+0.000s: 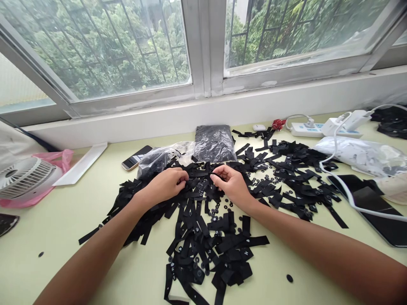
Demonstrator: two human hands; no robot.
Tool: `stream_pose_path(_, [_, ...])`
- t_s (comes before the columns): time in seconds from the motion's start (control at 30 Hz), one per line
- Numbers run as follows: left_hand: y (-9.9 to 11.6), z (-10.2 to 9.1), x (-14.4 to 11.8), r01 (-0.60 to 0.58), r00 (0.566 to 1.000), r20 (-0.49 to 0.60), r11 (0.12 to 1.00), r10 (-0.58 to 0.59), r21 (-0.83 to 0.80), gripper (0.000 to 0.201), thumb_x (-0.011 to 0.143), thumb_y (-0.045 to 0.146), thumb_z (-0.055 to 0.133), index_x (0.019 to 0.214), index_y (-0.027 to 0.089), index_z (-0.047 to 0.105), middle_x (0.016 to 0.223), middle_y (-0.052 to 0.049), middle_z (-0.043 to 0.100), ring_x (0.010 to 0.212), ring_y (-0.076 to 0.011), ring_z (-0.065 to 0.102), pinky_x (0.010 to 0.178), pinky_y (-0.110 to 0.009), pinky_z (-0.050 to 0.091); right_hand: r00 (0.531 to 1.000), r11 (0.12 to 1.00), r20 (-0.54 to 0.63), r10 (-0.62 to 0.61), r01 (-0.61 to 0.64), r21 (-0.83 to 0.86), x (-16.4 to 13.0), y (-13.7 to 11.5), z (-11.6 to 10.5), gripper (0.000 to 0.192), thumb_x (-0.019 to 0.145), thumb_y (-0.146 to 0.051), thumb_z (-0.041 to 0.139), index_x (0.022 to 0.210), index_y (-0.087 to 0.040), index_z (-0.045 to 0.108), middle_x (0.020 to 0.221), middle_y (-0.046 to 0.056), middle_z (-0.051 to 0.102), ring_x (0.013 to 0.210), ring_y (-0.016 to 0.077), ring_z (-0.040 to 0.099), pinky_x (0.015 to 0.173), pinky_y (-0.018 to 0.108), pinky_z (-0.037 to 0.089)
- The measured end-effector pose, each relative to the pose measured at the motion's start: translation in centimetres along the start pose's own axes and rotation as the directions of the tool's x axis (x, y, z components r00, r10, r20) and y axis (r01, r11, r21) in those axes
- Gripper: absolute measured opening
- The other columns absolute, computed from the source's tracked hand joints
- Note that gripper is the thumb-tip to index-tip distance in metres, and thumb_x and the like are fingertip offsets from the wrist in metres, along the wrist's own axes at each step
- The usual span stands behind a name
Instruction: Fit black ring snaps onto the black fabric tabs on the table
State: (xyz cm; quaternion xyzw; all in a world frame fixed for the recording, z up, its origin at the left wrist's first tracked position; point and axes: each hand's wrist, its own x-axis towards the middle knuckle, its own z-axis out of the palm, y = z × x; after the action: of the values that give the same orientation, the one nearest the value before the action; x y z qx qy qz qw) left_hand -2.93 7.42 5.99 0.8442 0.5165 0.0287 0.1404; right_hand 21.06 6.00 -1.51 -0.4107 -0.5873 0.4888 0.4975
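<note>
Your left hand (168, 183) and right hand (231, 183) meet over the far middle of a heap of black fabric strips (206, 237) spread across the pale green counter (63, 220) beneath a wide window (104, 51). Both hands pinch the opposite ends of a single black strip (201, 173), held level between them just above the pile; your left fingers (182, 177) are curled closed on its left end and your right fingers (219, 178) close on its right end. Small black rings (219, 208) lie scattered among the strips below your right hand, and two stray ones sit apart on the bare counter near your forearms. Just behind your hands lie a clear plastic bag of black pieces (159, 159) and a dark, glossy packet (213, 143). A phone (136, 157) rests face up to the left of the bag, beside a white angled strip (81, 164). At far left stands a small white fan (27, 178) on a pink plastic bag (62, 159). To the right, a white power strip (318, 128) sits by the wall with a white cable (343, 186) trailing across a crinkled white plastic bag (362, 154) and a dark tablet (375, 207).
</note>
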Motion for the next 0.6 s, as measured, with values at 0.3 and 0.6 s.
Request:
stream_pose_path(0.3, [-0.8, 2.9, 1.1, 0.003, 0.994, -0.106, 0.999, -0.007, -0.041, 0.033, 0.094, 0.038, 0.046, 0.101, 0.024, 0.075, 0.111, -0.005, 0.067, 0.101, -0.0167, 0.065, 0.094, -0.029, 0.053, 1.0, 1.0, 0.001, 0.009, -0.009, -0.01, 0.0, -0.2, 0.0, 0.026, 0.089, -0.044, 0.07, 0.093, -0.019, 0.065, 0.087, 0.005, 0.065, 0.075, 0.0173, 0.06, 0.064, 0.028, 0.051])
stream_pose_path(0.6, [-0.3, 3.1, 1.0, 0.044, 0.991, -0.124, 0.999, -0.047, -0.028, 0.034, 0.093, 0.043, 0.048, 0.108, 0.025, 0.072, 0.109, -0.005, 0.066, 0.101, -0.0169, 0.063, 0.089, -0.029, 0.051, 1.0, 1.0, 0.007, 0.014, -0.013, -0.013, 0.0, -0.1, 0.0, 0.028, 0.089, -0.045, 0.07, 0.094, -0.018, 0.065, 0.088, 0.005, 0.066, 0.075, 0.017, 0.061, 0.064, 0.028, 0.051])
